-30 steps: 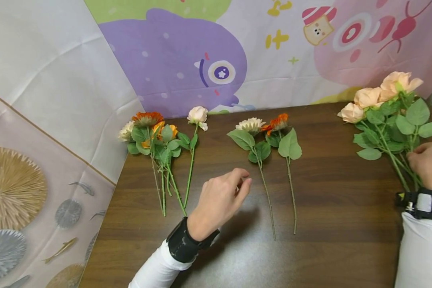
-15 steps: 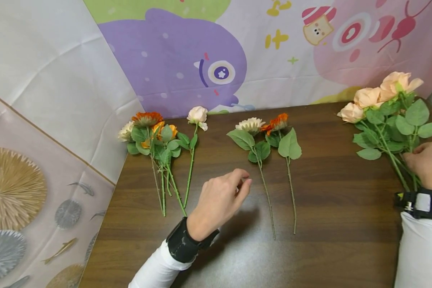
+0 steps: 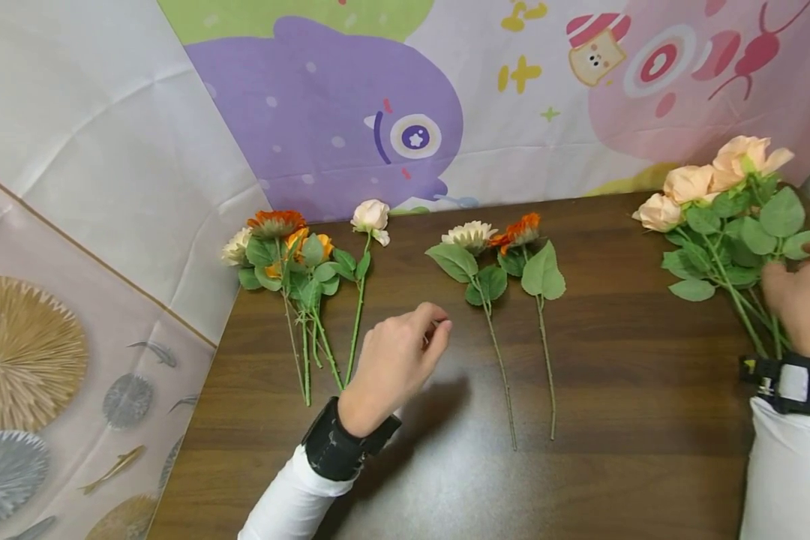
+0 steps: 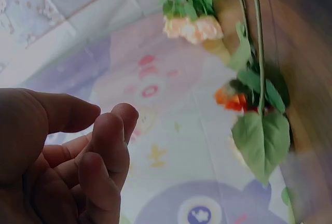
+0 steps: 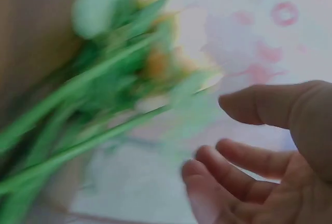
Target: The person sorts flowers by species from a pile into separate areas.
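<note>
left hand (image 3: 393,360) fingers (image 4: 106,146) loosely curled, tips close to the thumb, holding nothing; it hovers over the dark wood counter (image 3: 614,420) w/ its tips nearest the single cream rose (image 3: 370,216), whose stem runs just left of the hand. further left of that rose lies a small bunch of orange and cream flowers (image 3: 280,240). right of the hand, apart from it, lie a white daisy-type stem (image 3: 472,236) and an orange flower stem (image 3: 521,231), side by side, heads toward the cartoon backdrop (image 3: 405,112).

right hand (image 3: 799,304) fingers (image 5: 233,169) spread and relaxed, gripping nothing; wrist view is blurred, but shows the palm open beside green stems. it sits by the lower stems of the peach rose bunch (image 3: 709,184), at the far right of the counter, well apart from the daisy pair; touching or just off the stems, can't tell.

handling, as a guess: look like artificial stems, so light, thin, prob. wire-cored and a bit springy. petals and leaves are soft and crush or bend easily. best hold is a pinch on the bare lower stem, below the leaves, not on the heads. the bunch has several stems, so it needs a wrap round all of them or they'll fan apart.
</note>
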A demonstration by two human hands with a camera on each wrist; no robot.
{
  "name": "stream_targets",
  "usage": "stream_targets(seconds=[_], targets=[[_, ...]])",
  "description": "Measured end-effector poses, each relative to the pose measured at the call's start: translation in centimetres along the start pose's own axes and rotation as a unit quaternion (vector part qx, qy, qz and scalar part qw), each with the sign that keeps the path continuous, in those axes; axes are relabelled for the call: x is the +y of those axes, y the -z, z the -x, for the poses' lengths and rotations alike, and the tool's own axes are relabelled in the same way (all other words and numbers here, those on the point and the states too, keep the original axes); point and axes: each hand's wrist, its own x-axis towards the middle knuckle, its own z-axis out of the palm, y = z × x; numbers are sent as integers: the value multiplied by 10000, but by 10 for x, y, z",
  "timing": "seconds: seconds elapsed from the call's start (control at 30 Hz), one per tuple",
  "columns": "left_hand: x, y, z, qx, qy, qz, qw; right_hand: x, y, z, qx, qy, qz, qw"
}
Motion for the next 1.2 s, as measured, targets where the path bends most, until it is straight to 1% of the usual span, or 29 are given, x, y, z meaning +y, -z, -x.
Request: stream_targets(seconds=[0.03, 0.13, 0.17, 0.23, 0.33, 0.4, 0.47, 0.53, 0.6, 0.67, 0.73, 0.77, 0.83, 0.9, 1.0, 1.07, 1.13, 1.2], targets=[[-3, 1, -1, 3, 120, -22, 9999, -10, 3, 4, 152, 38, -147, 9998], [-14, 6, -5, -41, 506, -93, 9987, -43, 16, 21, 375, 288, -519, 9975], [-18, 7, -6, -82, 637, -140, 9978, -52, 20, 27, 472, 488, -592, 9959], [-27, 8, -8, -207, 928, -301, 9950, -67, 25, 39, 670, 1026, -667, 9902], [-42, 7, -10, -578, 1440, -604, 9860, -84, 25, 54, 959, 1803, -604, 9771], [-54, 5, -10, -940, 1827, -812, 9753, -90, 22, 62, 1077, 2242, -560, 9669], [-66, 2, -9, -1356, 2157, -1043, 9614, -96, 19, 69, 1053, 2503, -578, 9607], [-78, -3, -7, -1784, 2404, -1225, 9462, -99, 16, 74, 992, 2725, -600, 9551], [-88, -7, -4, -2131, 2591, -1369, 9321, -101, 14, 77, 920, 2849, -593, 9523], [-95, -11, -3, -2399, 2729, -1439, 9205, -102, 12, 79, 891, 2962, -585, 9492], [-101, -15, -2, -2547, 2850, -1445, 9127, -103, 11, 80, 893, 3043, -593, 9465], [-103, -16, -1, -2583, 2890, -1457, 9103, -103, 11, 80, 898, 3091, -591, 9449], [-106, -18, -1, -2621, 2921, -1481, 9077, -103, 10, 81, 899, 3168, -628, 9422], [-107, -19, -1, -2621, 2946, -1497, 9067, -104, 9, 82, 839, 3192, -671, 9416], [-108, -20, -1, -2611, 2932, -1460, 9081, -105, 7, 84, 730, 3229, -722, 9408], [-108, -20, -1, -2566, 2888, -1388, 9119, -106, 5, 85, 686, 3274, -736, 9395], [-107, -18, -2, -2502, 2827, -1256, 9174, -106, 5, 86, 691, 3346, -745, 9369], [-106, -15, -2, -2408, 2734, -1089, 9249, -107, 4, 87, 707, 3411, -751, 9344]])
